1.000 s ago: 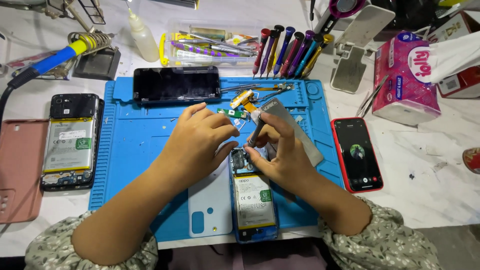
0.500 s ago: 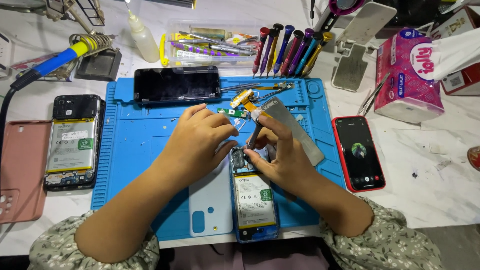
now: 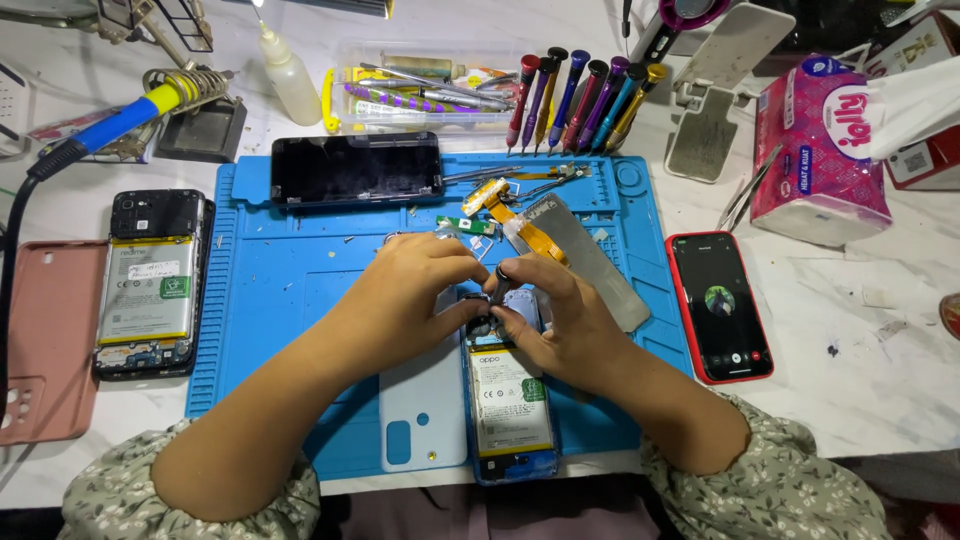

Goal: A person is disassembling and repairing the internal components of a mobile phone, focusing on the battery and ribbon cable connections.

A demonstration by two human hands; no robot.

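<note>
The opened phone lies back-up at the near edge of the blue mat, its battery and insides bare, just beside a pale back cover. The left hand and the right hand meet over the phone's top end; both sets of fingertips are pressed together, pinching something small and dark there, though I cannot tell what. A slip of those fingers could, I judge, tear the orange ribbon cable lying just beyond, or flick a tiny part off among the bits strewn on the mat. The phone's bottom end overhangs the desk's near edge, so a nudge from a forearm might tip it off.

Farther along the mat rests a metal plate and, at the far edge, a dark screen. Left of the mat lies another opened phone; right of it, a red-cased phone with its screen lit. At the white desk's far edge stand screwdrivers, a squeeze bottle and a soldering iron.
</note>
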